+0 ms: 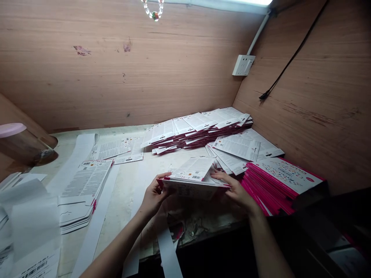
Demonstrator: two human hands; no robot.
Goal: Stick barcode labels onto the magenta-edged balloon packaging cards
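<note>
Between my hands, above the front edge of the table, is a white and pink printed cardboard sleeve (189, 173), tilted, with small print and a barcode on its upper face. My left hand (155, 195) grips its left end, the thumb and fingers closed round the edge. At the right end my right hand (236, 191) holds it, with fingers over the top. Right of that hand stands a stack of pink-edged flat cardboard pieces (285, 175). Behind the sleeve lie several loose printed cards (237, 148), partly overlapping.
A long pile of printed cards (188, 129) runs along the back wall. More cards (87, 179) lie at the left, near paper strips (100, 212) and label sheets (31, 227). A lidded clear jar (23, 146) stands far left. A black cable (292, 58) hangs beside a wall socket (243, 65).
</note>
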